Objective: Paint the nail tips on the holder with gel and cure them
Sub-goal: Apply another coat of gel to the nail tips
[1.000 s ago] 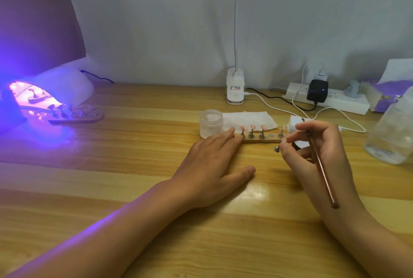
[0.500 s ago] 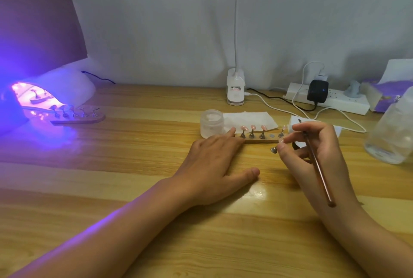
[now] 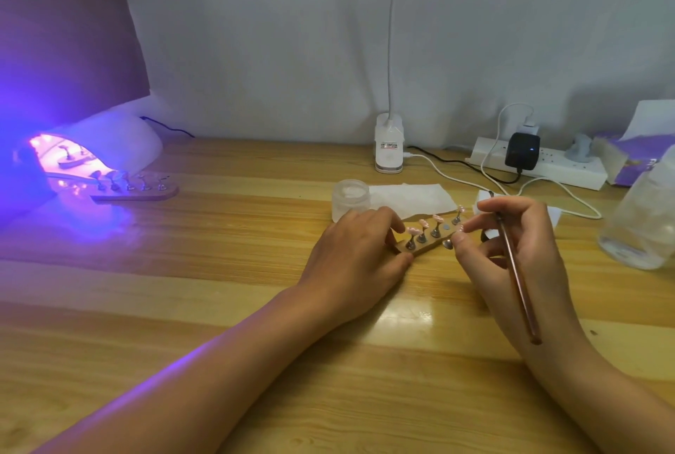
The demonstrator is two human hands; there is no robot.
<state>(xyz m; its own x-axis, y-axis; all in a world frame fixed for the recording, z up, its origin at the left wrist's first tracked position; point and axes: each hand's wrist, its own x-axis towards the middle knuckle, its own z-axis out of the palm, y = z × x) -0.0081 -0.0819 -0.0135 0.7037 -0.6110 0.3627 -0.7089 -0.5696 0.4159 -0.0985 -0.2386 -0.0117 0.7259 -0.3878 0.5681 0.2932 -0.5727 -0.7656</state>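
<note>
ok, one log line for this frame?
left hand: grips holder end | right hand: holds brush, pinches loose stand | lamp: lit, second holder partly under it

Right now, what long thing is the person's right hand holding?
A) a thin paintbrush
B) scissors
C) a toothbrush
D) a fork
A: the right hand grips a thin coppery paintbrush, whose handle slants down across the palm toward the wrist.
</note>
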